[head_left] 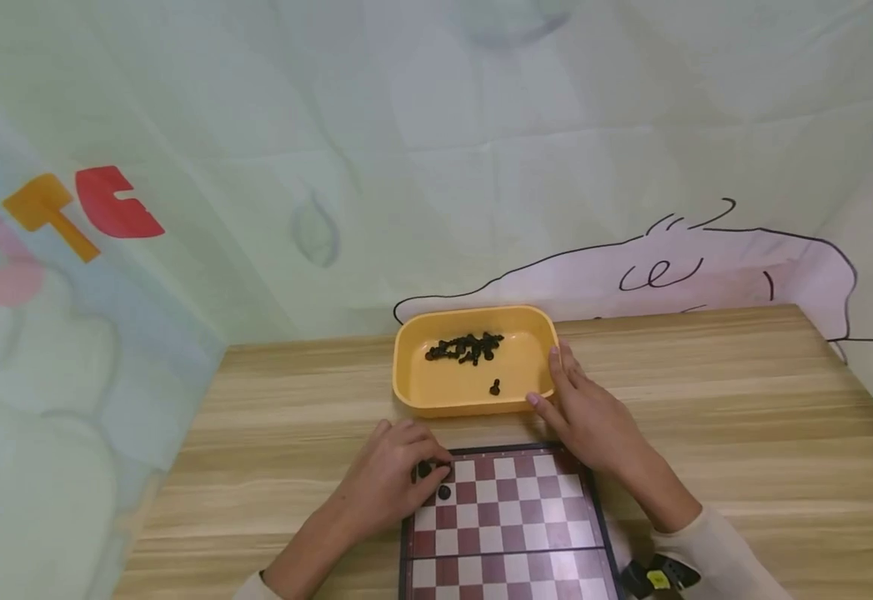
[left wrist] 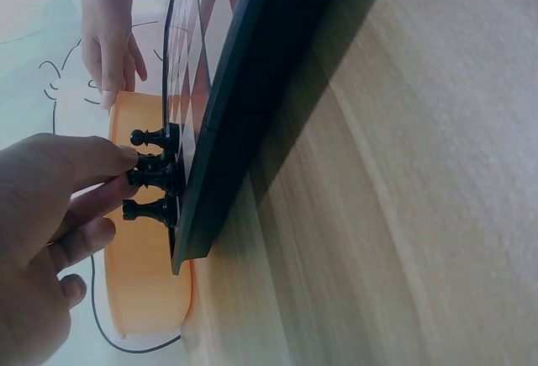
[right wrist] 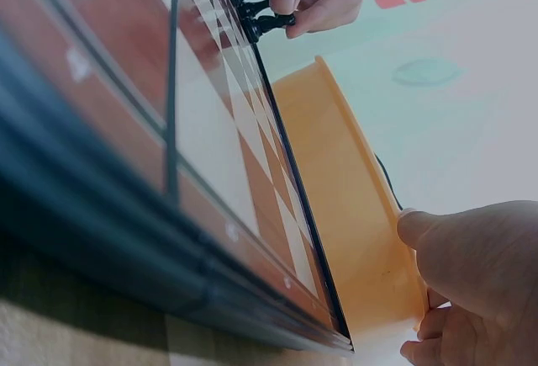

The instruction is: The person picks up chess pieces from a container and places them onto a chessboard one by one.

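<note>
At the far left corner of the chessboard (head_left: 511,512), my left hand (head_left: 387,479) pinches a black chess piece (left wrist: 150,162) by its top between thumb and finger. Its kind is partly hidden by the fingers and neighbouring pieces. Close around it stand a black pawn (head_left: 444,492) and a black rook (left wrist: 147,209), with another black piece (left wrist: 155,177) between. My right hand (head_left: 594,421) holds the near right corner of a yellow plastic tub (head_left: 474,409), thumb at the front rim and fingers along the right side.
Inside the tub lies a heap of black chess pieces (head_left: 466,347), with one piece (head_left: 494,387) apart near the front. The tub stands on the wooden table (head_left: 721,400) behind the board, close to a printed cloth backdrop (head_left: 436,167).
</note>
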`<action>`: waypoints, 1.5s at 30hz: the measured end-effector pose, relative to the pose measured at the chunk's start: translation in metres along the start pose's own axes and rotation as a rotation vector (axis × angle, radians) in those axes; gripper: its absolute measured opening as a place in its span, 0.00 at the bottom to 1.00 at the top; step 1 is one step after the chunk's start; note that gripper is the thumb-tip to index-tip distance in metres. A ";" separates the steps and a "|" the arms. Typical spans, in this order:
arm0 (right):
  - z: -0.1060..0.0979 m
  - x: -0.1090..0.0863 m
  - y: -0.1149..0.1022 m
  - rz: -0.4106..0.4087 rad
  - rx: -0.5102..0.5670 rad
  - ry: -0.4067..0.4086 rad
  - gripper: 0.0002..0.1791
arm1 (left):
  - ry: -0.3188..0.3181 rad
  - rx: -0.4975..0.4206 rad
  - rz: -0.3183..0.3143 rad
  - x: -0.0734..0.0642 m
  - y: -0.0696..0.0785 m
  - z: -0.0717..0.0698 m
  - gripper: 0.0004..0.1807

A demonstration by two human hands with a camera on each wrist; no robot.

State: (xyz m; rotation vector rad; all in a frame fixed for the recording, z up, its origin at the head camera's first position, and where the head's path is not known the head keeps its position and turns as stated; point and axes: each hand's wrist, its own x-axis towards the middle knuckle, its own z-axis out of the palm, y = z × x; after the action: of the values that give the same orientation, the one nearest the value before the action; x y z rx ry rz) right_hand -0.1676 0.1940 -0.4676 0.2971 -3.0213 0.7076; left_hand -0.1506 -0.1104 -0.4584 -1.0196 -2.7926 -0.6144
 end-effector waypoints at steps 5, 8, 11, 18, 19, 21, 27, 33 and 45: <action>0.002 -0.001 -0.001 0.006 0.002 -0.004 0.46 | -0.004 0.008 0.004 -0.001 0.000 0.001 0.08; 0.003 -0.001 -0.001 0.004 0.000 -0.007 0.46 | -0.011 0.007 0.004 -0.001 0.000 0.000 0.08; 0.003 -0.001 -0.001 0.002 -0.002 -0.007 0.47 | -0.015 0.005 0.004 -0.001 0.000 0.000 0.08; 0.003 0.000 0.001 0.001 0.000 -0.006 0.47 | -0.007 0.001 0.017 0.000 0.001 0.000 0.08; 0.003 0.000 0.001 0.004 0.001 -0.009 0.47 | -0.004 0.000 0.018 0.000 0.001 0.000 0.08; 0.003 0.000 0.001 0.005 0.000 -0.010 0.47 | 0.000 -0.001 0.020 -0.001 0.001 0.000 0.08; 0.001 0.001 0.001 -0.004 -0.009 0.001 0.47 | -0.001 -0.004 0.014 0.001 0.002 -0.002 0.08; -0.001 0.001 0.000 0.007 -0.003 -0.010 0.47 | 0.002 0.000 0.019 0.002 0.002 -0.004 0.08; -0.001 0.000 0.000 0.016 -0.007 -0.017 0.47 | 0.119 0.005 0.058 0.006 0.001 -0.009 0.09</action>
State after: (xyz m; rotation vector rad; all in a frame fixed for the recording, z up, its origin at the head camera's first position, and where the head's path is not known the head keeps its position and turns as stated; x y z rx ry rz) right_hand -0.1678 0.1947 -0.4666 0.2800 -3.0451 0.6998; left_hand -0.1555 -0.1099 -0.4483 -1.0241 -2.6509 -0.6392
